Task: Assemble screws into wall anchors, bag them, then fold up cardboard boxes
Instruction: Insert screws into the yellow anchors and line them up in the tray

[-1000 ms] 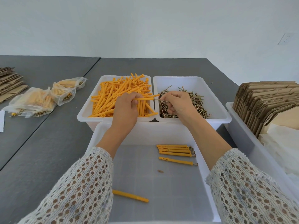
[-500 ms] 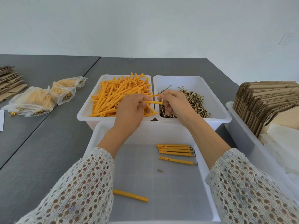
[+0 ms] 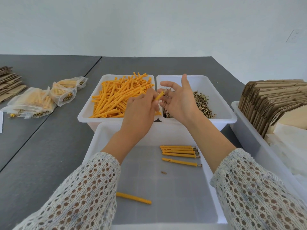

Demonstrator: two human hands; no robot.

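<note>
Your left hand (image 3: 141, 112) pinches anchor (image 3: 159, 96), long axis tilted up-right toward right hand (image 3: 179, 98); right fingers spread, palm just beside anchor tip.

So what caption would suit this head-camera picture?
Left hand holds an orange anchor beside the open right hand, above bins of anchors and screws.

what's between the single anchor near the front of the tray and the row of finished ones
In the head view, only bare tray floor and one small brown bit lie between the lone anchor and the finished anchors.
</note>
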